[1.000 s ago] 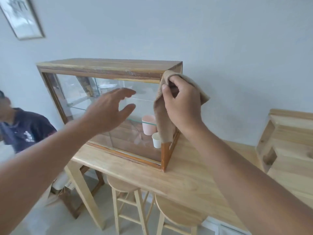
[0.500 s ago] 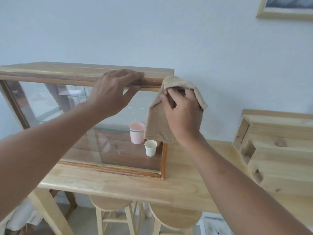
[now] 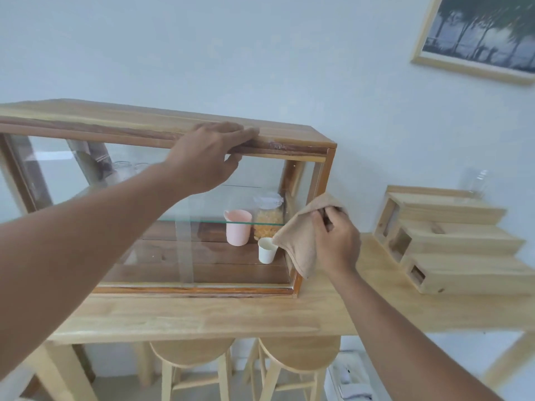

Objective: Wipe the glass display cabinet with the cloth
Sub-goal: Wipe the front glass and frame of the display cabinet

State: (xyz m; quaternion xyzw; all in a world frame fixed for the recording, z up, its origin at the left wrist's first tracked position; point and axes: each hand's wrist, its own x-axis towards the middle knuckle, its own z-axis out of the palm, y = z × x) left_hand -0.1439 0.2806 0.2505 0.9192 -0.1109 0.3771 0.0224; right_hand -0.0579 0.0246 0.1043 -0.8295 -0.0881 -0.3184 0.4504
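A wood-framed glass display cabinet stands on a light wooden counter. My left hand rests flat on the cabinet's top front rail, fingers spread over the wood. My right hand is shut on a beige cloth and presses it against the cabinet's right end, low down near the front corner post. Inside the cabinet a pink cup, a jar of yellow flakes and a small white cup stand near the right end, by a glass shelf.
A stepped wooden rack sits on the counter to the right, with a clear bottle on top. Two round wooden stools are tucked under the counter. A framed picture hangs on the wall at upper right.
My right hand has carried the cloth down from the cabinet's top right corner to its lower right end. My left hand came to the top rail and stays there.
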